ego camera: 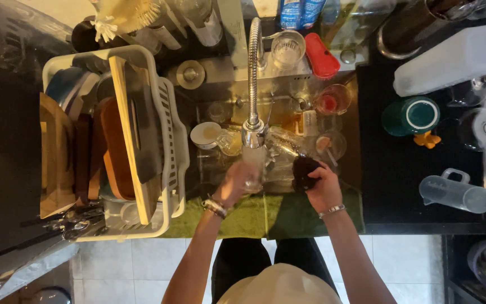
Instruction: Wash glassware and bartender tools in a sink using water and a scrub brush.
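Observation:
I stand at a kitchen sink and look straight down. My left hand grips a clear drinking glass right under the head of the coiled steel tap. My right hand is closed on a dark scrubbing sponge just to the right of the glass. Both wrists wear bracelets. The sink basin holds several more glasses, among them one with red liquid, and a small white cup.
A white dish rack with wooden boards and plates stands on the left, cutlery at its near end. On the dark counter to the right are a teal mug, a clear measuring jug and a white container. A green mat lies along the sink's front.

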